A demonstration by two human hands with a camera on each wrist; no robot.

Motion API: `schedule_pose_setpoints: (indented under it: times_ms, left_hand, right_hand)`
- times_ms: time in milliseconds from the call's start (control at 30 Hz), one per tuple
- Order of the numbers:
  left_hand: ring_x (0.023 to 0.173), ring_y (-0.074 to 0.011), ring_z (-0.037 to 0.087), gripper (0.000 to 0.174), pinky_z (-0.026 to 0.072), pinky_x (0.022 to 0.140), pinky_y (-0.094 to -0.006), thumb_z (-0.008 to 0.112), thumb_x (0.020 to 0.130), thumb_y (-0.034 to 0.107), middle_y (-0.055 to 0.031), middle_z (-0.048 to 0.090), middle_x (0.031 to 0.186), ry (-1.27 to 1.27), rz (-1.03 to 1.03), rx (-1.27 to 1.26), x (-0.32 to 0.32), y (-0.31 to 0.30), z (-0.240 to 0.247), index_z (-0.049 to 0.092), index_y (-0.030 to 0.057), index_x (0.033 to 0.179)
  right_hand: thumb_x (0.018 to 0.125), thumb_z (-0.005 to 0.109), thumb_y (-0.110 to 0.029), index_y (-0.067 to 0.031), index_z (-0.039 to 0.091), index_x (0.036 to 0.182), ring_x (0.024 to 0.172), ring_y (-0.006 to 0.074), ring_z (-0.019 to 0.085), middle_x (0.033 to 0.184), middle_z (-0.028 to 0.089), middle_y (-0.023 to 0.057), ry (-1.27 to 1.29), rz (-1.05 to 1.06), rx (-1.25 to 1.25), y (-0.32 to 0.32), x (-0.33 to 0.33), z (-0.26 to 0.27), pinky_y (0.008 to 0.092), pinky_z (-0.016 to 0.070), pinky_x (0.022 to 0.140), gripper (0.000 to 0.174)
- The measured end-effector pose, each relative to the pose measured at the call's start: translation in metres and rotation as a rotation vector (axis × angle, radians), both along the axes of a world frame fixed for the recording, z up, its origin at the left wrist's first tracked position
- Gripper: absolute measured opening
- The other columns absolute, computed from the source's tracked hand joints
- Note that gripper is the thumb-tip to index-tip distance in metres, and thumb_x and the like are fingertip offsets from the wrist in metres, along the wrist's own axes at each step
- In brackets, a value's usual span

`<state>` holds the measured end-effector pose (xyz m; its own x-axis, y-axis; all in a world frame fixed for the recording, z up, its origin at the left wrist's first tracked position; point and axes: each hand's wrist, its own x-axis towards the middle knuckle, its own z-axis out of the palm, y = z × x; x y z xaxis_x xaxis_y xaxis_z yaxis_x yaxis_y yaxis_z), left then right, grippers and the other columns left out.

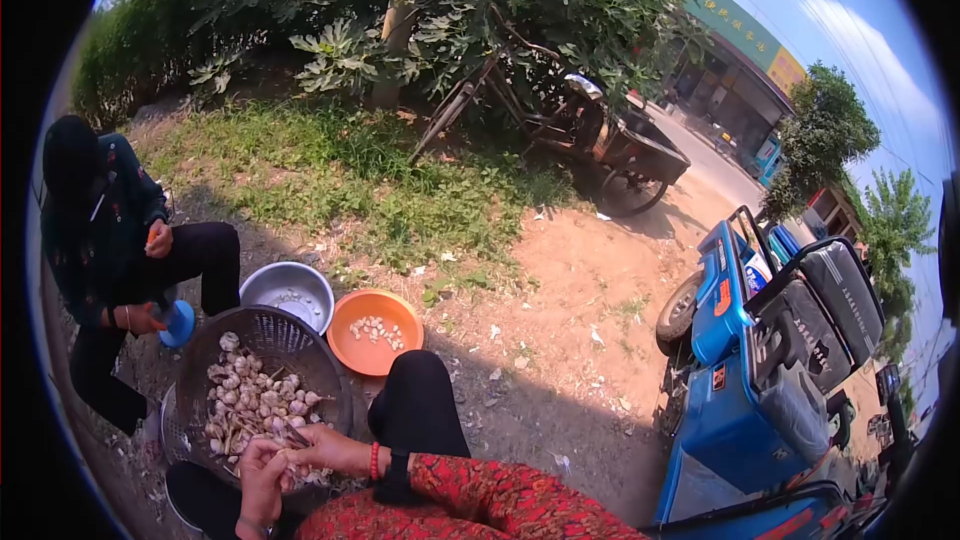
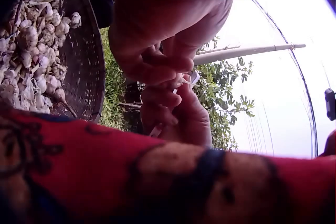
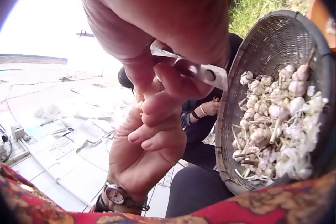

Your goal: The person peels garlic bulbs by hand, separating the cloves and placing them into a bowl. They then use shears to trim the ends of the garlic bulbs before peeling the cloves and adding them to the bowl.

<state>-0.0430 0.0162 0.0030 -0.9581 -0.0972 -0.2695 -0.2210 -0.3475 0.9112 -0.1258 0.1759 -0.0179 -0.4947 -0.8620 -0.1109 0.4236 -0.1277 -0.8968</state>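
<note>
My left hand (image 1: pixel 262 480) pinches a pale garlic clove (image 3: pixel 139 99), mostly covered by fingertips. My right hand (image 1: pixel 335 448) meets it there, gripping a small knife (image 3: pixel 212 76) whose flat metal end with a round hole sticks out of the curled fingers. In the left wrist view the fingertips of both hands come together around the clove. Below and beyond the hands, a dark woven basket (image 1: pixel 335 365) holds many garlic bulbs (image 1: pixel 262 395) with stalks and loose skins. The basket leans by my knees.
An orange basin (image 1: pixel 345 358) with peeled cloves and a metal basin (image 1: pixel 262 285) stand past the basket. Another person (image 1: pixel 110 230) sits at the left, holding a blue object (image 1: pixel 178 324). A blue three-wheeler (image 1: pixel 720 380) is parked at right; a rusty cart (image 1: pixel 640 155) stands behind.
</note>
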Motion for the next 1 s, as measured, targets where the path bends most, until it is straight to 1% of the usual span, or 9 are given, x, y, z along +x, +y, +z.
schedule_pose_setpoints:
  times_ms: [33,167,233,333,433,533,633,833,1000]
  left_hand:
    - [0.049,-0.0060,0.050,0.016,0.0399,0.043,-0.0198,0.058,0.086,0.004,-0.0024,0.058,0.069,0.006,-0.030,-0.066,0.001,-0.002,0.001,0.052,0.0058,0.101]
    - [0.062,-0.0065,0.056,0.030,0.0454,0.052,-0.0200,0.065,0.080,0.002,-0.0029,0.061,0.077,0.164,-0.126,-0.254,0.002,0.003,0.020,0.057,0.0022,0.109]
    - [0.069,-0.0073,0.059,0.035,0.0482,0.058,-0.0207,0.069,0.076,0.002,-0.0037,0.063,0.081,0.196,-0.198,-0.369,0.001,0.000,0.020,0.059,0.0008,0.110]
    - [0.074,-0.0089,0.061,0.029,0.0506,0.063,-0.0228,0.071,0.075,0.003,-0.0048,0.064,0.084,0.203,-0.211,-0.447,0.000,0.000,0.031,0.061,-0.0009,0.102]
    - [0.079,-0.0105,0.060,0.030,0.0489,0.066,-0.0223,0.070,0.077,0.005,-0.0040,0.062,0.088,0.236,-0.288,-0.543,-0.001,-0.001,0.044,0.060,0.0002,0.105]
    - [0.077,-0.0095,0.059,0.026,0.0483,0.065,-0.0227,0.068,0.079,0.004,-0.0037,0.063,0.088,0.323,-0.265,-0.546,-0.001,0.009,0.056,0.060,-0.0001,0.103]
    - [0.074,-0.0081,0.058,0.021,0.0465,0.063,-0.0220,0.066,0.081,0.005,-0.0030,0.062,0.085,0.296,-0.174,-0.463,-0.003,0.006,0.029,0.060,0.0000,0.100]
    - [0.070,-0.0060,0.055,0.016,0.0430,0.059,-0.0202,0.060,0.086,0.008,-0.0006,0.061,0.079,0.320,-0.156,-0.539,-0.004,0.020,0.048,0.059,0.0010,0.100]
    - [0.068,-0.0056,0.055,0.017,0.0432,0.059,-0.0200,0.061,0.084,0.008,-0.0006,0.060,0.077,0.321,-0.146,-0.621,-0.006,0.006,0.029,0.060,0.0002,0.099]
  right_hand:
    - [0.092,0.060,-0.021,-0.0051,0.059,0.096,0.067,0.0041,0.053,0.080,0.058,-0.0029,-0.016,-0.004,0.018,-0.001,0.000,-0.005,0.0190,0.0432,0.060,0.016]
    - [0.091,0.060,-0.023,-0.0042,0.059,0.099,0.065,0.0049,0.054,0.080,0.059,-0.0019,-0.250,0.036,-0.104,0.003,-0.003,-0.007,0.0169,0.0418,0.057,0.020]
    - [0.091,0.062,-0.024,-0.0042,0.059,0.100,0.063,0.0046,0.053,0.079,0.058,-0.0017,-0.268,0.083,-0.080,0.004,-0.004,-0.008,0.0162,0.0393,0.054,0.022]
    - [0.090,0.063,-0.026,-0.0049,0.058,0.101,0.061,0.0033,0.051,0.077,0.057,-0.0020,-0.299,0.130,-0.091,0.007,-0.004,0.001,0.0157,0.0353,0.050,0.024]
    - [0.090,0.064,-0.027,-0.0057,0.058,0.102,0.060,0.0020,0.050,0.075,0.056,-0.0028,-0.308,0.140,-0.119,0.013,0.000,0.021,0.0155,0.0317,0.047,0.025]
    - [0.090,0.064,-0.027,-0.0060,0.057,0.103,0.060,0.0018,0.050,0.074,0.055,-0.0031,-0.326,0.101,-0.131,0.012,0.003,0.019,0.0151,0.0313,0.047,0.026]
    - [0.090,0.063,-0.026,-0.0059,0.057,0.103,0.061,0.0021,0.050,0.075,0.055,-0.0031,-0.364,0.053,-0.170,0.008,0.006,0.010,0.0146,0.0326,0.047,0.025]
    - [0.091,0.061,-0.021,-0.0057,0.056,0.104,0.062,0.0027,0.052,0.079,0.056,-0.0032,-0.278,0.004,-0.076,0.003,-0.001,0.005,0.0148,0.0353,0.049,0.020]
    - [0.091,0.060,-0.019,-0.0067,0.057,0.103,0.061,0.0029,0.052,0.079,0.057,-0.0025,-0.329,-0.019,-0.066,-0.001,0.001,0.006,0.0152,0.0352,0.048,0.017]
